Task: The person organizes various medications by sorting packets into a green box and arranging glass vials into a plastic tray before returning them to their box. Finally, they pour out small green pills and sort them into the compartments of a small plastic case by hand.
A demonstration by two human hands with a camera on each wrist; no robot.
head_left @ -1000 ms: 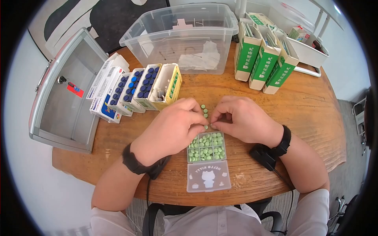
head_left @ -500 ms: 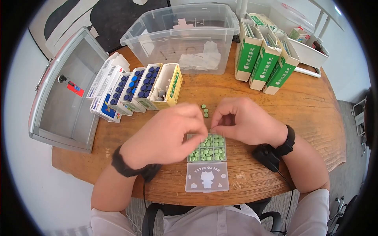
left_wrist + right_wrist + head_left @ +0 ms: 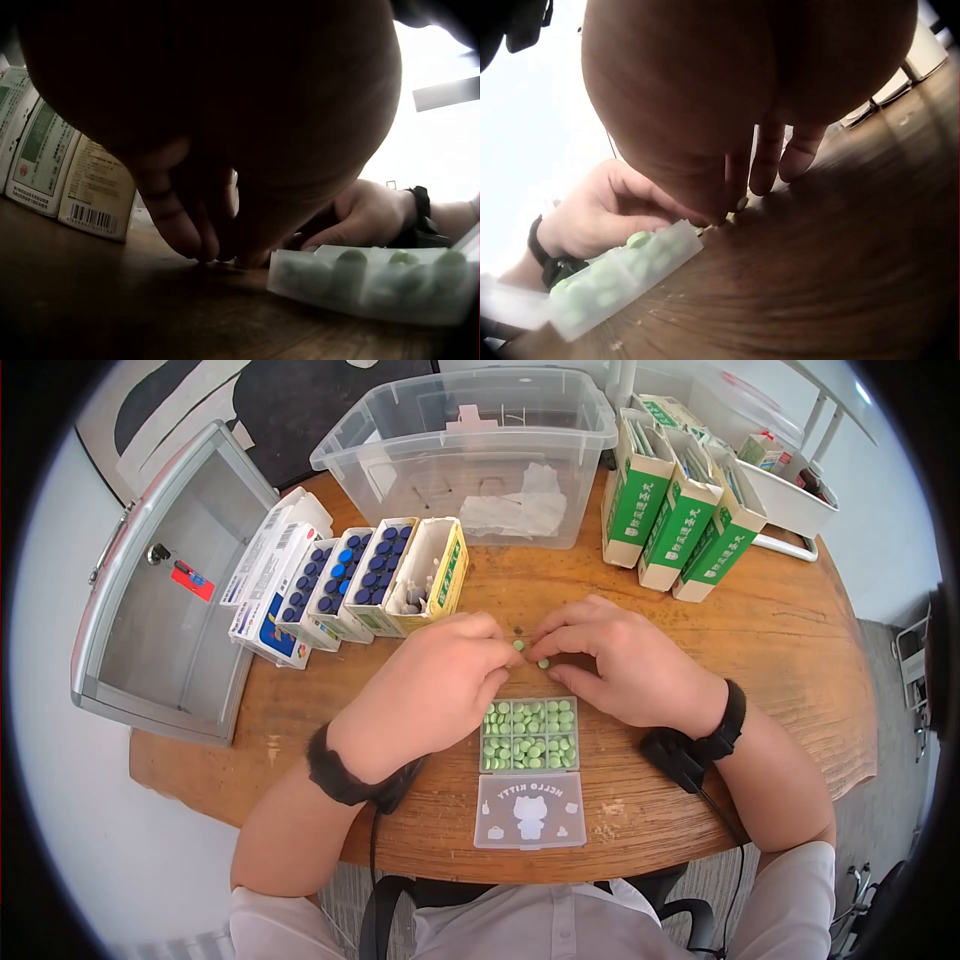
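A clear pill box (image 3: 528, 736) with several compartments of green tablets lies on the table, its printed lid (image 3: 529, 811) folded open towards the person. Beyond it, the left hand (image 3: 430, 685) is palm down with bent fingers, their tips at the table by a green tablet (image 3: 518, 645); whether they hold anything is hidden. The right hand (image 3: 625, 665) faces it, thumb and index finger pinching another green tablet (image 3: 543, 663). In the left wrist view the left fingertips touch the table beside the box (image 3: 375, 285). The right wrist view shows spread right fingers (image 3: 765, 161) near the surface.
Opened boxes of blue-capped vials (image 3: 380, 565) and a yellow carton (image 3: 447, 575) stand left, by a metal-framed case (image 3: 165, 590). A clear bin (image 3: 465, 485) stands behind; green-and-white cartons (image 3: 680, 530) and a white tray (image 3: 795, 495) are at the back right.
Both hands have moved from the box's far edge to the loose tablets beyond it, uncovering the far compartments. The short column of loose tablets is no longer lined up as before; fewer show.
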